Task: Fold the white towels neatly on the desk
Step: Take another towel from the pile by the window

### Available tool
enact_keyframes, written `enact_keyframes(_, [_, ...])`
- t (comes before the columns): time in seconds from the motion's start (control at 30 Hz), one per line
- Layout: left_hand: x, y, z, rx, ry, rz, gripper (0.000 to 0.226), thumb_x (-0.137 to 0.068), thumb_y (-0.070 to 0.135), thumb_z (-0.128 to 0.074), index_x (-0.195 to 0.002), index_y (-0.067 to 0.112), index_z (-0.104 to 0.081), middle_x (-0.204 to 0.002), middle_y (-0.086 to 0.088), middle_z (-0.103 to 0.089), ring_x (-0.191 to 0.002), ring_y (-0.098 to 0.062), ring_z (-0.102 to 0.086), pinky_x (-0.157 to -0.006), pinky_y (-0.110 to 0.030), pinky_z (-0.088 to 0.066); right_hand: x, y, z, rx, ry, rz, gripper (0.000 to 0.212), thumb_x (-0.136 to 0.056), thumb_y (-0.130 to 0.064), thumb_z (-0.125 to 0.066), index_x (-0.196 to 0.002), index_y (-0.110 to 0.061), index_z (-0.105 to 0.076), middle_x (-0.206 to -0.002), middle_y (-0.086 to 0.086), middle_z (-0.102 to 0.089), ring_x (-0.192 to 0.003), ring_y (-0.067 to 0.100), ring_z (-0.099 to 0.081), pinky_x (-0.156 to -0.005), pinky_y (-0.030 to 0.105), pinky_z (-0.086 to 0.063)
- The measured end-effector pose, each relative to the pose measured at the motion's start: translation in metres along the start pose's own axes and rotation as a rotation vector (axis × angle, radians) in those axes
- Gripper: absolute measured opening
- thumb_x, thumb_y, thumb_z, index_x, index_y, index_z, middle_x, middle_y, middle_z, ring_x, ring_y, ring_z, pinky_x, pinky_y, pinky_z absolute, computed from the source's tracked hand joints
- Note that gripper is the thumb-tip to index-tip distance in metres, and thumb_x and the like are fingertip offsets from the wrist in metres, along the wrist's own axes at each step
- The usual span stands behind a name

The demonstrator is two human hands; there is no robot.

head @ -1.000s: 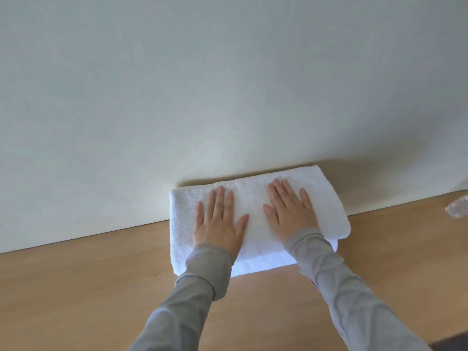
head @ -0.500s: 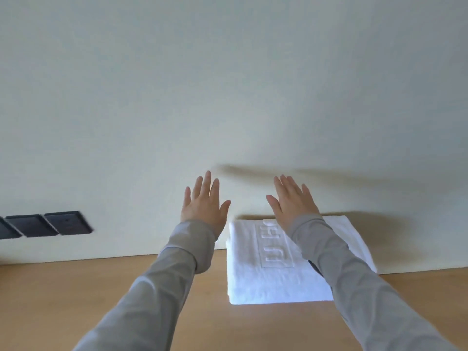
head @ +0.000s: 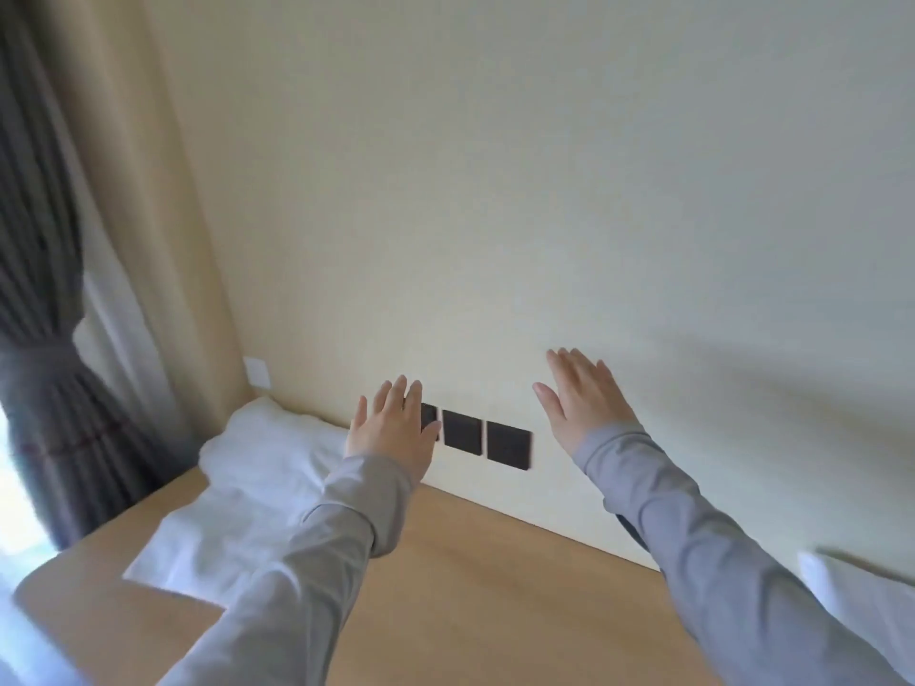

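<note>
A loose, unfolded white towel [head: 247, 492] lies rumpled at the left end of the wooden desk [head: 475, 586], against the wall corner. The folded white towel [head: 851, 596] shows only partly at the right edge, behind my right sleeve. My left hand [head: 391, 430] hovers in the air with straight fingers, just right of the loose towel, holding nothing. Farther right, my right hand [head: 582, 398] is raised before the wall, fingers spread and empty.
Three dark wall sockets [head: 487, 440] sit low on the cream wall behind my hands, with a white switch plate [head: 257, 373] in the corner. A grey tied curtain [head: 44, 368] hangs at the left beyond the desk's end.
Both hands lifted off the folded towel and swung left with my view. The folded towel slid to the right edge of view and the loose towel came into sight.
</note>
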State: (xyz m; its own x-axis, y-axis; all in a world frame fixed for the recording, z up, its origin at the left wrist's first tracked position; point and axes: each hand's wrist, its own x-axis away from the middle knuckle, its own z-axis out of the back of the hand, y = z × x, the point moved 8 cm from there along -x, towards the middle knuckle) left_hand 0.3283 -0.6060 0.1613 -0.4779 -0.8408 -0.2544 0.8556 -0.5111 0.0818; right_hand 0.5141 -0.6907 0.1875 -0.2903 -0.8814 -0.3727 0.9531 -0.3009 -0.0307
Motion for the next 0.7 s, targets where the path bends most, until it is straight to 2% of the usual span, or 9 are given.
enact_keyframes(0.17, [0.031,-0.172,0.035,-0.082,0.060,0.165,0.060,-0.099,0.045,-0.021,-0.150,0.018,-0.006,-0.159,0.001,-0.006,-0.145,-0.016,-0.005,-0.118,-0.036,-0.006,-0.040,-0.176,-0.004,-0.094,0.032,0.179,0.051,-0.101,-0.035,-0.021,-0.147,-0.013,-0.018,-0.156,0.002,-0.020,-0.144,0.016,-0.012,-0.116,0.038,-0.009])
enact_keyframes(0.3, [0.047,-0.268,0.054,-0.100,0.104,0.256,0.057,-0.099,0.044,-0.025,-0.147,0.017,-0.015,-0.157,0.001,-0.011,-0.144,-0.016,-0.008,-0.118,-0.037,-0.008,-0.059,-0.269,-0.008,-0.147,0.044,0.263,0.052,-0.100,-0.036,-0.023,-0.147,-0.012,-0.019,-0.155,0.003,-0.022,-0.144,0.016,-0.014,-0.117,0.038,-0.009])
enact_keyframes(0.5, [0.034,-0.359,0.053,-0.069,0.157,0.324,0.059,-0.099,0.045,-0.026,-0.149,0.019,-0.012,-0.158,0.003,-0.011,-0.145,-0.015,-0.006,-0.119,-0.036,-0.007,-0.098,-0.342,-0.039,-0.136,0.023,0.315,0.052,-0.101,-0.036,-0.022,-0.147,-0.012,-0.019,-0.155,0.003,-0.023,-0.144,0.017,-0.014,-0.116,0.039,-0.011])
enact_keyframes(0.7, [-0.010,-0.415,0.014,-0.040,0.160,0.321,0.059,-0.099,0.043,-0.028,-0.150,0.018,-0.012,-0.157,0.002,-0.013,-0.145,-0.015,-0.009,-0.118,-0.032,-0.010,-0.147,-0.381,-0.108,-0.144,-0.056,0.304,0.052,-0.101,-0.037,-0.022,-0.147,-0.013,-0.018,-0.155,0.003,-0.022,-0.144,0.018,-0.013,-0.117,0.040,-0.011])
